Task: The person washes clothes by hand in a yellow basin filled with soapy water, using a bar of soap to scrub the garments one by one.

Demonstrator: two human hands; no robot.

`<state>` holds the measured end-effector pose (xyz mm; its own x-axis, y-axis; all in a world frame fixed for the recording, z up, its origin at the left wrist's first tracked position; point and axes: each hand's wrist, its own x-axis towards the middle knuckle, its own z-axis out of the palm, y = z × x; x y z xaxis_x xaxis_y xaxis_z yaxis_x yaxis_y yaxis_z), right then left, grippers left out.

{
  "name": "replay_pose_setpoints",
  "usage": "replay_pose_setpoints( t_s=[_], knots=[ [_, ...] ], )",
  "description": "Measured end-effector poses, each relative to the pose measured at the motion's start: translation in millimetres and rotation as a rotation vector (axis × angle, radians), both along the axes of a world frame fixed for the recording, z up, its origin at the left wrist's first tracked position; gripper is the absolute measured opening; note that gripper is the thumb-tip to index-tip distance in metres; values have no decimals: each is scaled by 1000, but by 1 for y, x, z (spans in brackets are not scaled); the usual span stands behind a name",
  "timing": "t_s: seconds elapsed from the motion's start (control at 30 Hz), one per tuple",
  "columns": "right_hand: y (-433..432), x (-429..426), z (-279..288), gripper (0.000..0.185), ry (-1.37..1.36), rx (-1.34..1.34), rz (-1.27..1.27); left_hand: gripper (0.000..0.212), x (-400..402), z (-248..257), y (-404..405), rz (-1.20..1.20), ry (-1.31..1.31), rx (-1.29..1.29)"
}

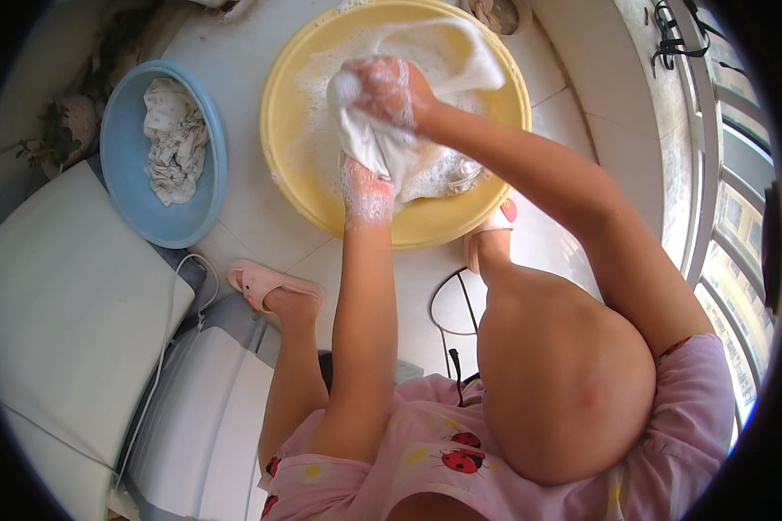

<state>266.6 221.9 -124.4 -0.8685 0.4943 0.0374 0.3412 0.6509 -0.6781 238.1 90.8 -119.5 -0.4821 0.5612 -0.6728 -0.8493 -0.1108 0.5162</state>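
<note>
Soapy white cloth (371, 146) is bunched up over a round yellow plastic basin (287, 182) of suds. My right hand (394, 91), streaked with foam, grips the cloth from above with its fingers curled in. The cloth covers most of my left hand (368, 185); only the foamy wrist and heel of the hand show, and its fingers are hidden. A loose flap of white cloth (479, 58) stretches towards the basin's far right side. Below my right forearm, more wet white fabric (463, 176) lies in the foam.
A blue oval basin (120, 169) with crumpled printed cloth (179, 153) stands to the left. Beside it are a potted plant (42, 146) and a pale appliance-like panel (72, 293) with a white cord (166, 338). A thin metal ring frame (433, 312) stands between my legs. Window bars (730, 176) line the right.
</note>
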Motion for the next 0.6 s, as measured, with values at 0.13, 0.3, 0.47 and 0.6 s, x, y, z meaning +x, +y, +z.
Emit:
replay_pose_setpoints(
  t_s=[0.13,0.3,0.47,0.6],
  knots=[
    [29,-2,43,28,58,-411,-184,31,-21,56,-17,92,266,-89],
    [42,53,40,26,16,-447,-239,29,-41,70,-26,-67,686,-220],
    [28,55,11,30,-225,-333,-380,30,-28,7,-43,-224,661,-435],
    [3,28,-8,39,-267,-414,-318,34,-21,-30,-36,-196,556,-523]
  ],
)
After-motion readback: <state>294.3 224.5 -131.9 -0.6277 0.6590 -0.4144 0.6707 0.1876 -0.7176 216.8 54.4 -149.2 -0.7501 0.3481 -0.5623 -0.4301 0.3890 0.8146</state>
